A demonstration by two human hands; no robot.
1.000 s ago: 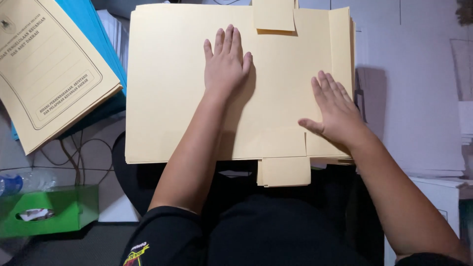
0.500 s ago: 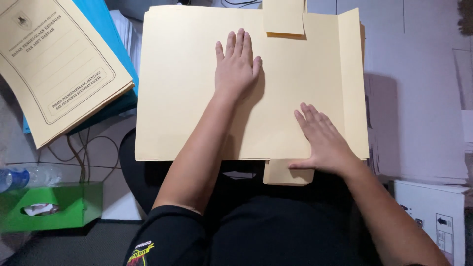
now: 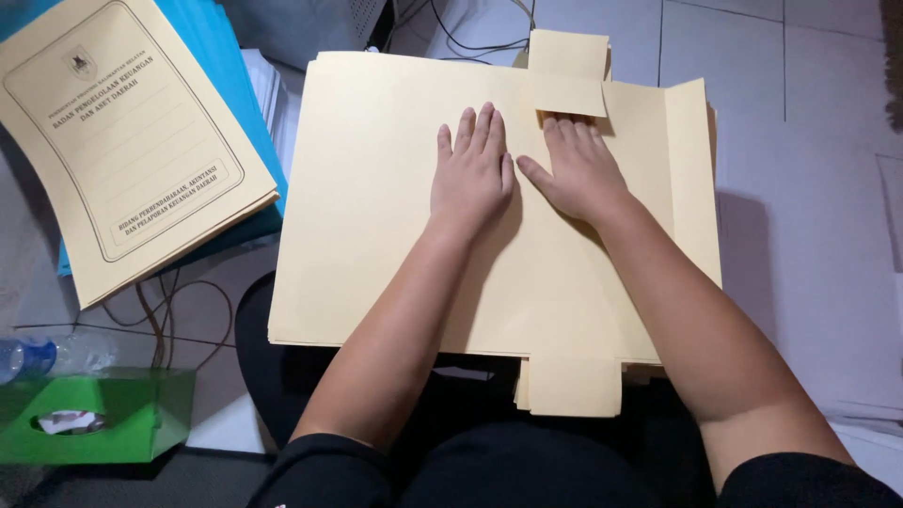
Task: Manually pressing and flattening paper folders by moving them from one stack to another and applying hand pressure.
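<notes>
A large cream paper folder (image 3: 376,216) lies flat on my lap, on a stack of like folders. It has a narrow side flap (image 3: 691,179) at the right, a small top flap (image 3: 567,73) and a small bottom flap (image 3: 569,386). My left hand (image 3: 470,169) presses flat on the folder's upper middle, fingers together. My right hand (image 3: 578,169) lies flat beside it, fingertips tucked under the raised top flap. The two hands almost touch.
A stack of printed cream folders (image 3: 122,141) rests on blue folders (image 3: 221,56) at the upper left. A green tissue box (image 3: 94,419) and a plastic bottle (image 3: 38,356) sit at the lower left beside cables (image 3: 160,320). White tiled floor (image 3: 809,188) lies to the right.
My right hand has slid from the folder's lower right edge up to the top flap, beside my left hand. The left hand stayed pressed on the folder.
</notes>
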